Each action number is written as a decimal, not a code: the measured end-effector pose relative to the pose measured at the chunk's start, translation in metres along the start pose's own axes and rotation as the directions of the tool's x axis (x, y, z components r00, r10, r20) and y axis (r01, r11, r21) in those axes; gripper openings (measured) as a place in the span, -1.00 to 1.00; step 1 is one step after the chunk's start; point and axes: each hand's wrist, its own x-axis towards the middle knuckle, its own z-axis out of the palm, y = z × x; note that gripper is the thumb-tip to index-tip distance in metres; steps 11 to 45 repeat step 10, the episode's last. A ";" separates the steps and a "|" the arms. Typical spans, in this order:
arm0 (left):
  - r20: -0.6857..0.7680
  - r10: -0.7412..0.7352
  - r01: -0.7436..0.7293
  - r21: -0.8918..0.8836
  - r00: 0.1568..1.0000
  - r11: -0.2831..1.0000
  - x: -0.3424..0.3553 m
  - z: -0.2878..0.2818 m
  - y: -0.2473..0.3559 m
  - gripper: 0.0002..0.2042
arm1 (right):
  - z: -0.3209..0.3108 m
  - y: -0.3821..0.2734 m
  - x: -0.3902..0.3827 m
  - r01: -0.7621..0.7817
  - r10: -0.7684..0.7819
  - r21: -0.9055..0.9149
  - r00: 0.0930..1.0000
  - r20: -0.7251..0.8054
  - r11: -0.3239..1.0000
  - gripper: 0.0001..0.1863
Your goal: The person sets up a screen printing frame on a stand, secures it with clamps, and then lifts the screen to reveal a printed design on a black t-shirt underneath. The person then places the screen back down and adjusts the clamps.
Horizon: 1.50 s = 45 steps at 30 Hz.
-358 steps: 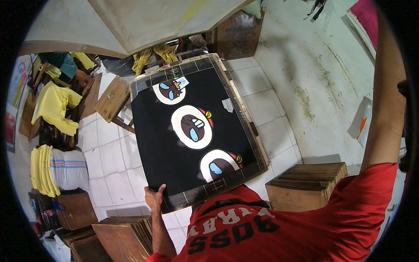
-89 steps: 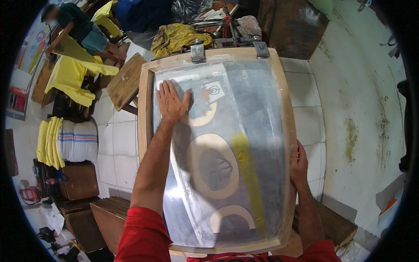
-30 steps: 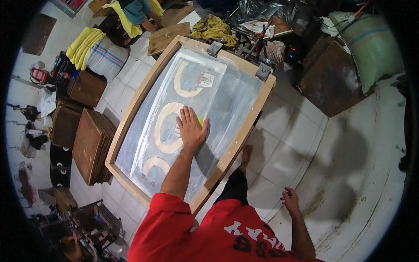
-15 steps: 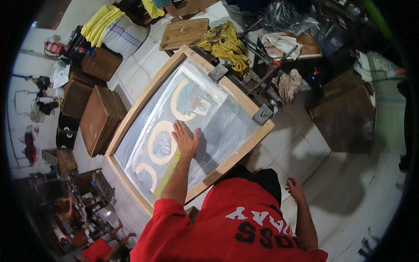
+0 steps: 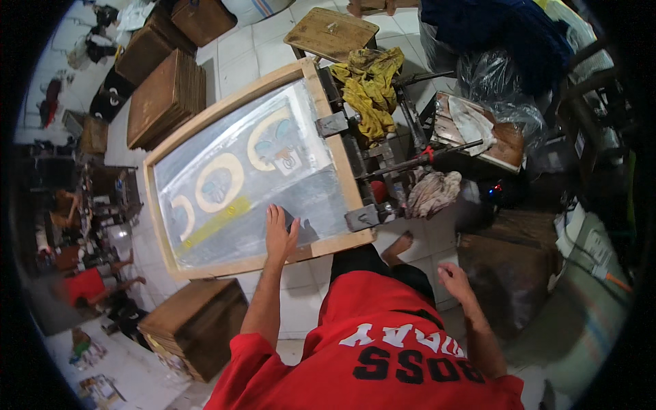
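A wood-framed printing screen with a grey mesh lies tilted in front of me, held along its right side by metal clamps. Pale curved shapes and small figures show in the mesh. A yellow tape strip runs across it. With fingers stretched out, my left hand is over the mesh near the front rail, holding nothing; whether it touches the mesh I cannot tell. My right hand hangs beside my right hip, fingers loosely bent and partly apart, with nothing visible in it.
Beyond the frame stands a small wooden stool. Yellow cloth and a pale rag hang about the clamp stand. Stacks of brown boards lie at left, with another stack near the front-left corner. Dark bins sit at right.
My left hand has moved from the mesh's middle, beside the pale shapes, toward the front rail. The view has shifted, so the frame appears farther left. My right hand still hangs low.
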 end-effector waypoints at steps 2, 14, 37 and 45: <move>0.001 -0.038 0.038 -0.046 0.999 0.998 -0.017 0.012 0.021 -0.29 | -0.041 -0.044 0.027 0.060 -0.058 -0.036 0.996 0.061 0.998 -0.63; 0.009 -0.192 0.189 0.138 0.981 0.972 -0.020 0.042 0.028 -0.23 | -0.073 -0.210 0.114 0.390 -0.375 -0.075 0.914 0.158 0.918 -0.73; 0.009 -0.192 0.189 0.138 0.981 0.972 -0.020 0.042 0.028 -0.23 | -0.073 -0.210 0.114 0.390 -0.375 -0.075 0.914 0.158 0.918 -0.73; 0.009 -0.192 0.189 0.138 0.981 0.972 -0.020 0.042 0.028 -0.23 | -0.073 -0.210 0.114 0.390 -0.375 -0.075 0.914 0.158 0.918 -0.73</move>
